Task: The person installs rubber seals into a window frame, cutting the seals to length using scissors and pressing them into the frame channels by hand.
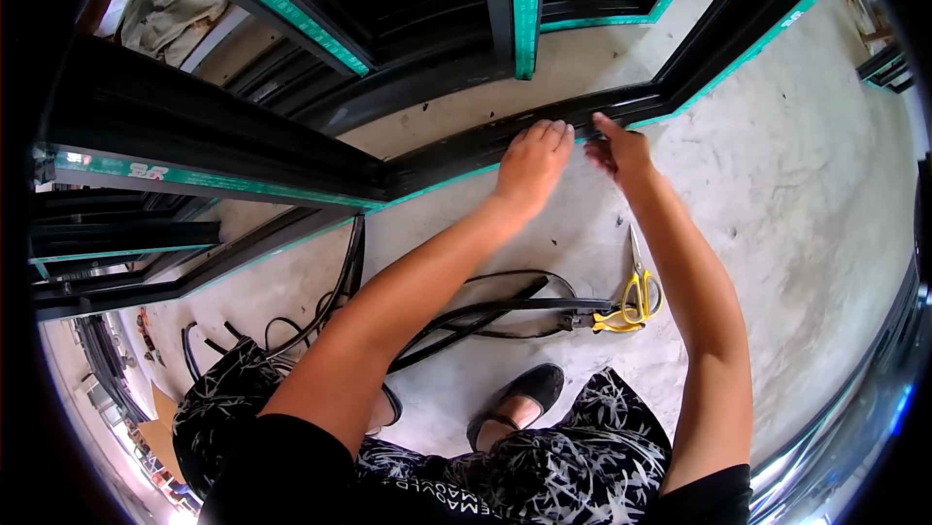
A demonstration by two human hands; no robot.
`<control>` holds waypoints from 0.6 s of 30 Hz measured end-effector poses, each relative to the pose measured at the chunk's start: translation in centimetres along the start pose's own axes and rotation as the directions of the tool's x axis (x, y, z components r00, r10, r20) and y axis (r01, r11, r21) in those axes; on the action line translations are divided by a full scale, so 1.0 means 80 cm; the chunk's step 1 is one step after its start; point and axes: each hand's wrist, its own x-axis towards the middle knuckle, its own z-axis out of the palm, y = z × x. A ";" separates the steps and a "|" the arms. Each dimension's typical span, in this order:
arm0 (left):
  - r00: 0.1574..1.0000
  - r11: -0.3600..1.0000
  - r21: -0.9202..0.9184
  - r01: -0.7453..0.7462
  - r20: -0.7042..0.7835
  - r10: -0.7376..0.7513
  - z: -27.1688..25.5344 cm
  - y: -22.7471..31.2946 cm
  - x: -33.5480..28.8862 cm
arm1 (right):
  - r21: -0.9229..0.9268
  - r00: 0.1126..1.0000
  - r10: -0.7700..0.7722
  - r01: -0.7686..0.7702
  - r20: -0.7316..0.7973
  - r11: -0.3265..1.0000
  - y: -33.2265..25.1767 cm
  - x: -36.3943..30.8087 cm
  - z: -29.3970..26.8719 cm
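Observation:
A large black window frame (442,162) edged with green tape stands before me, its bottom rail crossing the view. My left hand (537,164) lies over this rail, fingers close together and bent onto its inner side; what is under the fingertips is hidden. Just to the right, my right hand (619,148) hovers at the rail's near edge. Its fingers are apart and slightly blurred, and I see nothing between them. On the floor between my forearms lie yellow-handled scissors (637,284), partly over yellow-handled pliers (614,320).
Black rubber strips (476,309) lie in loose loops on the concrete floor (815,204) near my shoes (524,397). More black frames (524,0) with green tape stand beyond, and others (126,234) at the left. A cardboard piece (165,433) shows at lower left.

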 end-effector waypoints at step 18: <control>0.999 0.997 -0.079 0.009 0.034 -0.006 0.008 -0.009 -0.006 | -0.122 0.999 -0.015 0.011 -0.039 0.992 0.014 -0.019 0.048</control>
